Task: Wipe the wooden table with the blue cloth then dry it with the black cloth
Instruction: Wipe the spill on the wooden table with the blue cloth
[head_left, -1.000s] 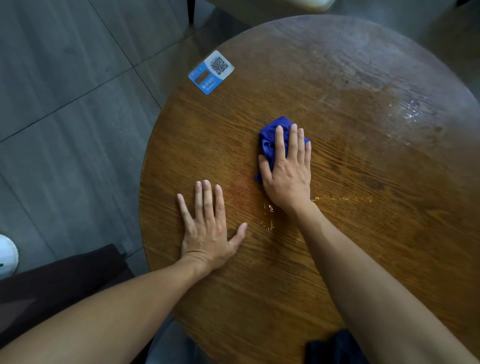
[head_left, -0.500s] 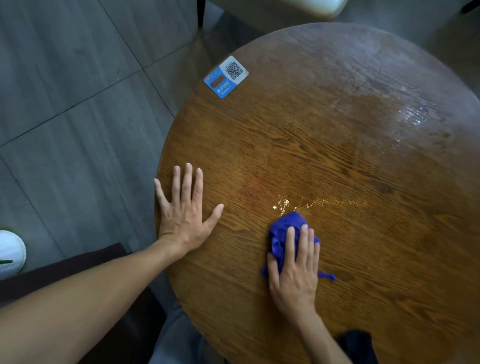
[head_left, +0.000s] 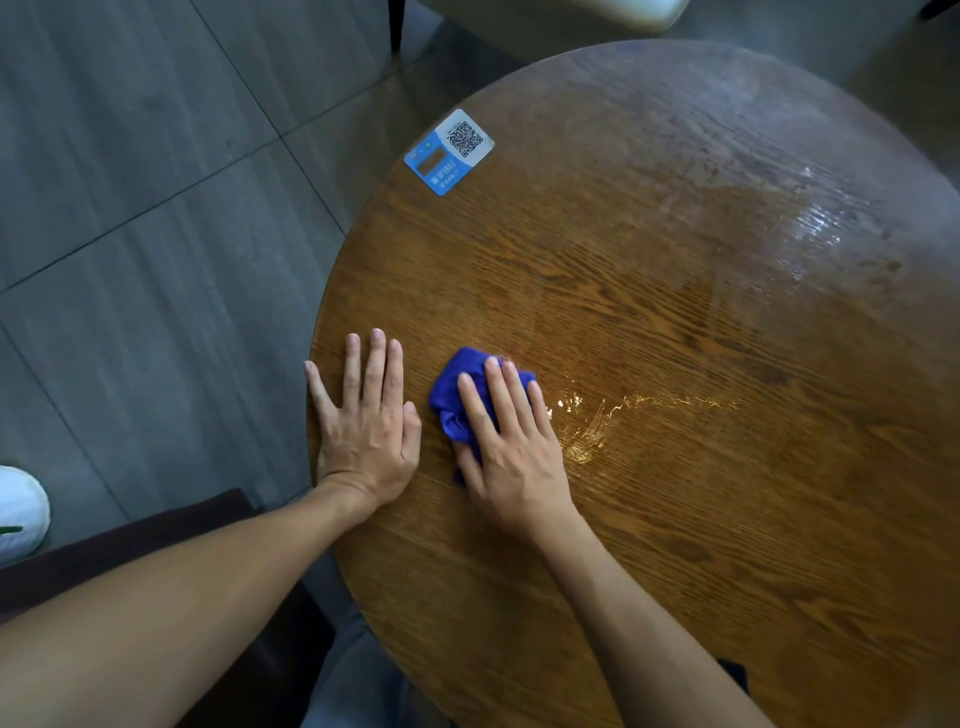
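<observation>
Right hand (head_left: 511, 452) presses flat on the bunched blue cloth (head_left: 457, 395), left hand (head_left: 366, 415) flat, empty; far-right wet sheen (head_left: 826, 223) risks being missed.

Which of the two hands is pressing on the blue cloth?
The right hand: its fingers lie spread over the bunched blue cloth. The left hand rests flat on bare wood at the table edge, holding nothing.

Both forearms reach forward, left hand (head_left: 366, 431) flat with fingers spread, right hand (head_left: 511, 452) pressed palm-down.
</observation>
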